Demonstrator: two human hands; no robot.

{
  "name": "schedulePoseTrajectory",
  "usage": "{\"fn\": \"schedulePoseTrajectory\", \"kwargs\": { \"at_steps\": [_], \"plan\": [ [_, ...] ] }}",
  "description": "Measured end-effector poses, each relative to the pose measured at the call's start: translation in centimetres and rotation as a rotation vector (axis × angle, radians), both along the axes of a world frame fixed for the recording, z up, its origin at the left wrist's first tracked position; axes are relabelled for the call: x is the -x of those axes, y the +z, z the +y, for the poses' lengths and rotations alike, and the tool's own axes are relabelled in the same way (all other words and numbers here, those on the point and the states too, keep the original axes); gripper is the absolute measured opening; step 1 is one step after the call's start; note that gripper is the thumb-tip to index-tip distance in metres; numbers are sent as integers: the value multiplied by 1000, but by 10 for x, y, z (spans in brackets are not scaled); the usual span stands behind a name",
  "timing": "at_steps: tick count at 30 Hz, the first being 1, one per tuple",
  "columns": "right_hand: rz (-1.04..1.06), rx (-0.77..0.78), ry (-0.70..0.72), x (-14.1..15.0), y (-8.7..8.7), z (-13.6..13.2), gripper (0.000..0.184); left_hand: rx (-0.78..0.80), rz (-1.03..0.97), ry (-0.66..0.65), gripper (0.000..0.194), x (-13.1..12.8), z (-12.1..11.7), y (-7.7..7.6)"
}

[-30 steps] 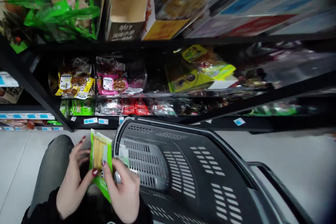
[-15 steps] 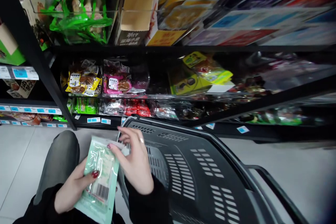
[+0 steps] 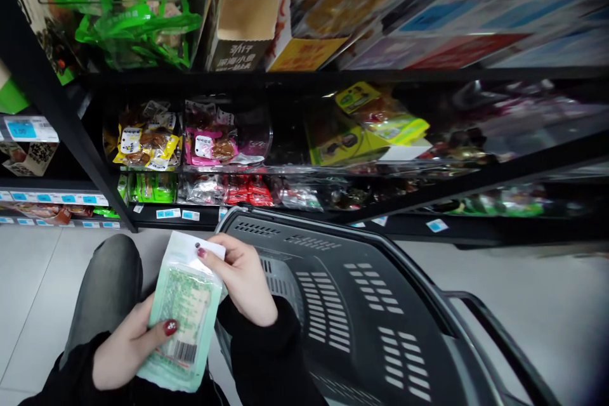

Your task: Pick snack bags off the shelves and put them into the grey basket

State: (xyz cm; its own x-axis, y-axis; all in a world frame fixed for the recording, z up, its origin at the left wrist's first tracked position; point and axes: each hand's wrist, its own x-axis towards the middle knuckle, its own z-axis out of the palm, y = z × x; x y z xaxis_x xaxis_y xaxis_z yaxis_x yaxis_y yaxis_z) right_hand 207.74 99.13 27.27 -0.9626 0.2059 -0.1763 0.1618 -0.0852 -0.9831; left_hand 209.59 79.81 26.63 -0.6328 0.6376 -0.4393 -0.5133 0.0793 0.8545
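Observation:
A pale green snack packet [image 3: 183, 311] is held in front of me, its barcode and small print facing up. My left hand [image 3: 126, 346] grips its lower left side, thumb lying on the front and fingers hidden behind. At the packet's white top strip, near the hang hole, my right hand [image 3: 245, 276] pinches the upper right corner between thumb and bent fingers. Just right of my hands stands a dark grey shopping basket [image 3: 371, 241] with slotted walls, its handle [image 3: 499, 342] on the right.
Black shelving [image 3: 285, 79] runs across the front. It carries green-wrapped packs [image 3: 137, 25], yellow snack bags [image 3: 147, 139], pink ones [image 3: 212, 143] and a yellow-green box [image 3: 352, 139]. Red packets [image 3: 247, 190] line the bottom row. My bent knee [image 3: 109, 285] is at left above the tiled floor [image 3: 28, 279].
My right hand has closed onto the packet's top edge, its raised fingers now curled behind it. The packet's white top strip has come up flat and turned toward me.

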Motion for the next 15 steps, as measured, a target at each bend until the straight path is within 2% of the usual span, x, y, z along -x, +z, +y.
{"fn": "schedulePoseTrajectory", "kwargs": {
  "at_steps": [3, 6, 8, 10, 13, 15],
  "plan": [
    [-5, -34, 7, 0, 2, 3, 23, -30, -37, -53, 39, 6, 2, 2],
    [-34, -9, 125, -4, -1, -1, 23, 0, 8, -127, 29, 13, 3, -4],
    [-65, 10, 213, -7, -7, -8, 23, 75, 111, -58, 34, 19, 3, -12],
    [-78, -20, 240, -12, -14, -16, 22, 158, 206, 28, 40, 23, 5, -20],
    [-88, -66, 203, -22, -26, -13, 24, 266, 301, 7, 42, 27, 8, -29],
    [-149, -61, 185, -36, -36, 6, 34, 343, 367, -16, 42, 29, 9, -32]
  ]
}}
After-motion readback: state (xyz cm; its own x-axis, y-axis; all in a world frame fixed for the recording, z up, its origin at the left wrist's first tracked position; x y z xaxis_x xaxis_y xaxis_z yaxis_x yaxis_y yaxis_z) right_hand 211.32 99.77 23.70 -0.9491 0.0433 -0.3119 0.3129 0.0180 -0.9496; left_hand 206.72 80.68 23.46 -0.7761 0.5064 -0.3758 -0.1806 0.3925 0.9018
